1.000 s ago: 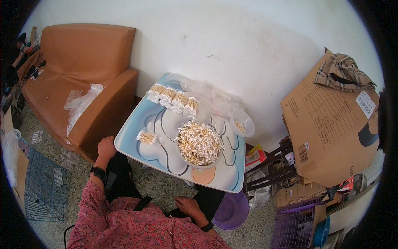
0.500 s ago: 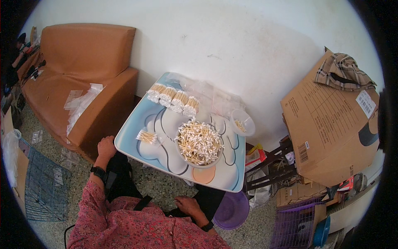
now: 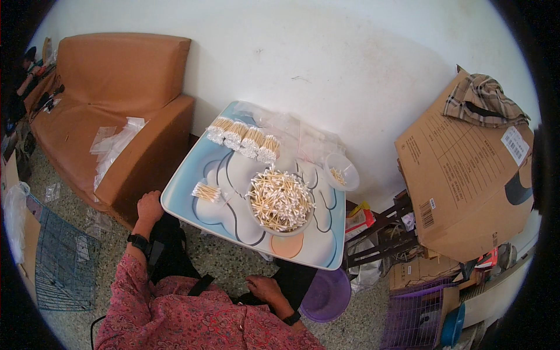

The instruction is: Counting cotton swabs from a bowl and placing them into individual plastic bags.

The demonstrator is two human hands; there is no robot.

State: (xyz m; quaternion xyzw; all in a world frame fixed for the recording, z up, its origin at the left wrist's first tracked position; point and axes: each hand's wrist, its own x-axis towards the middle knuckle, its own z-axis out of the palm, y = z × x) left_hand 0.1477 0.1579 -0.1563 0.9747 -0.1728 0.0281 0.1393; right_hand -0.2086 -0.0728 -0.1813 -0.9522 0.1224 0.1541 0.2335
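My left hand (image 3: 150, 207) rests by the left corner of a small table (image 3: 186, 195) with a blue and white cloud pattern. Its fingers are curled closed, with nothing visible in them. Over my lap lies my right hand (image 3: 263, 289), loosely closed below the table's front edge, also with nothing showing in it. A round bowl heaped with cotton swabs (image 3: 280, 201) stands on the table. Left of it lies a small bundle of cotton swabs (image 3: 206, 192) in a clear bag. Several packed swab bundles (image 3: 244, 139) form a row along the back left.
A clear plastic cup (image 3: 348, 174) with a few swabs stands at the table's right, beside clear plastic bags (image 3: 303, 137). A brown sofa (image 3: 125, 76) is on the left, a large cardboard box (image 3: 466, 175) on the right. A purple basin (image 3: 329, 297) sits on the floor.
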